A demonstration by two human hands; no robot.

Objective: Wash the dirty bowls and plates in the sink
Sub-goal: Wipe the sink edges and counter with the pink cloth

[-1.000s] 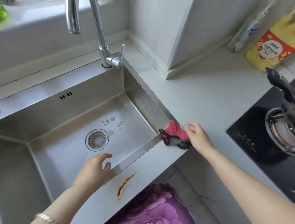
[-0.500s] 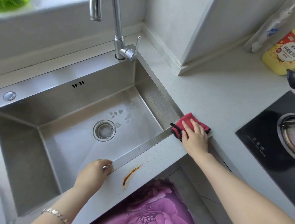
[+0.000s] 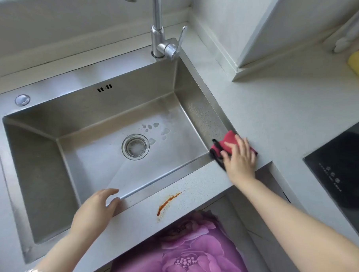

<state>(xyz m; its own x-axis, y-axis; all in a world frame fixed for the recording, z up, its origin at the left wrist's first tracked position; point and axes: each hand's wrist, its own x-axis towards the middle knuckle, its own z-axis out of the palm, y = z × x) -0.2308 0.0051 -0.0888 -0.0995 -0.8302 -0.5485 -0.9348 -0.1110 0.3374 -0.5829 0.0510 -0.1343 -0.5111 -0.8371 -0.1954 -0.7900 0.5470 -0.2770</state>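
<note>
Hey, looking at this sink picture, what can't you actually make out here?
Head view, the only one:
The faucet: its arch and spout are cut off by the top edge.
The red cloth: mostly covered by the right hand pressing on it.
The yellow bottle: cut off by the right edge, label unseen.
The stove: cut off by the right edge, and its printed text is too small to read.
No bowls and plates in frame; where they are cannot be told.

Two short rows of tiny white writing on the flat black glass stove top (image 3: 329,156), near its front left corner. Too small and blurry to read. A bit of blue print on the clear plastic bottle (image 3: 351,31) at the far right edge, cut off there. Nothing clear enough to read.
</note>
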